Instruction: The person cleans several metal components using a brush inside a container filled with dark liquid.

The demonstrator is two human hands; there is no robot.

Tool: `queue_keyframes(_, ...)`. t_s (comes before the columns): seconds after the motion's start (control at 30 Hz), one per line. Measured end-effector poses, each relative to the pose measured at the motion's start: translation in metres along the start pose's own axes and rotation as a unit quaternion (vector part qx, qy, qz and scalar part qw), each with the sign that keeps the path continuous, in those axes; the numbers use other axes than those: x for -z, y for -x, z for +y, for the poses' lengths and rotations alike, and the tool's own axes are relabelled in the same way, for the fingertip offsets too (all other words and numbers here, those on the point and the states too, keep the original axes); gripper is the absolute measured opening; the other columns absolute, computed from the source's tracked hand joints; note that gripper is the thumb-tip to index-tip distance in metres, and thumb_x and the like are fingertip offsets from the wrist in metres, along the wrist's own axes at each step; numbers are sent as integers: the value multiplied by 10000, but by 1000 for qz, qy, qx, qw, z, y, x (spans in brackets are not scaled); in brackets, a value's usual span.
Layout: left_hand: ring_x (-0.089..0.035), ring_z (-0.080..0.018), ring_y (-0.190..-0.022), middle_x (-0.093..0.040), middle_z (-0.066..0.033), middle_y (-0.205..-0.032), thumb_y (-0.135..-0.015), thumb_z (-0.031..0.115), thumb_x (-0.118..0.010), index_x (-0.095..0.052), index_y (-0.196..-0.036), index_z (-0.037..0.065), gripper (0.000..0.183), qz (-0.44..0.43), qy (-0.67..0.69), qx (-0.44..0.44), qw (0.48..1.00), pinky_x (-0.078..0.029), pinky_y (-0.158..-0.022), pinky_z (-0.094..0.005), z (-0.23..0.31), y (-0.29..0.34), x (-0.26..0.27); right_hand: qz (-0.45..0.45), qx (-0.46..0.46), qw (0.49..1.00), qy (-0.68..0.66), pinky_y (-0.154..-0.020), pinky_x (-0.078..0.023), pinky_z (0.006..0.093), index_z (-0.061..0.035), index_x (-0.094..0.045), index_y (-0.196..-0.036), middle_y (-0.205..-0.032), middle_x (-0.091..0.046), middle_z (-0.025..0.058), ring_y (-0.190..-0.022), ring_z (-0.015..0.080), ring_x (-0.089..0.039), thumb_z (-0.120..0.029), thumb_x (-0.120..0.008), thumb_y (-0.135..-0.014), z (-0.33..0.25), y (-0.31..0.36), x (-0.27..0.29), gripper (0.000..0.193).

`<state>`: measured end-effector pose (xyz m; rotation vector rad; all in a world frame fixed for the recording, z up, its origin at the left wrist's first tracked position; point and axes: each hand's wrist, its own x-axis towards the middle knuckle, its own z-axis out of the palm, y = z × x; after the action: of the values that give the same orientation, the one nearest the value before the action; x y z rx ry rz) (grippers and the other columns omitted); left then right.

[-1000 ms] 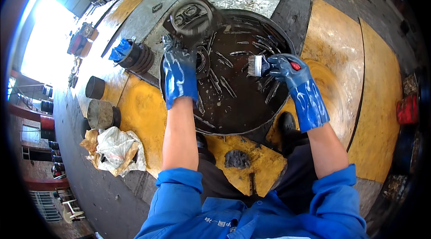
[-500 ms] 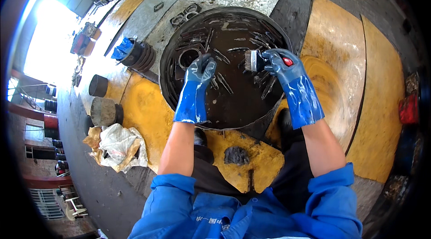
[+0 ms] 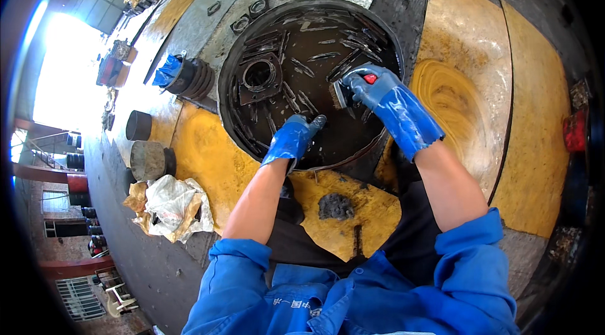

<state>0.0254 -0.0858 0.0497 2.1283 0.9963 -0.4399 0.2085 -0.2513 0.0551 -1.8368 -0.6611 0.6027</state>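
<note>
A wide round metal tub (image 3: 225, 114) of dark liquid stands before me, with several thin dark strips (image 3: 323, 56) in it. My right hand (image 3: 370, 86), in a blue rubber glove, is shut on a flat paintbrush (image 3: 338, 94) with a red mark by the grip. Its bristles point down-left over the liquid. My left hand (image 3: 295, 136), gloved too, is over the tub's near side, thumb and fingers slightly apart, with nothing visible in it. A square flanged part (image 3: 273, 91) with a round hole lies at the tub's left, apart from both hands.
Several square rings (image 3: 240, 24) lie beyond the tub. At the left are a ribbed dark container (image 3: 196, 80) with blue plastic, a grey can (image 3: 147, 160) and a white plastic bag (image 3: 173, 199). A dark rag-like clump (image 3: 336, 206) lies between my feet on yellow-stained board (image 3: 378, 218).
My left hand has moved from beside the flanged part toward the tub's near rim, uncovering that part. My right hand has shifted slightly left with the brush, which now tilts downward.
</note>
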Motion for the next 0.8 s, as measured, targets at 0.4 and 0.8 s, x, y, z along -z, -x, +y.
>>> queue_keyframes(0.4,-657,-443,-1170,-700,-319,-1165,-917,652,-630,-693,-1186,-86,788,85,145,95,981,-515,-956,-459,-78,-140,-76,-19,15,995,93,-891,-567,362,-94,-763,-1096,-1034,-771,109,-954,238,-733,-241,-690,-943,-13,5,-23,224)
queue_keyframes(0.8,-686,-195,-873,-753,-137,-982,-951,349,-699,-718,-1158,-22,425,-37,178,9,983,-530,-780,-343,-31,-17,-32,-63,18,989,130,-840,-576,377,-100,-761,-1115,-1012,-771,116,-885,228,-739,-277,-693,-951,-3,5,-3,250)
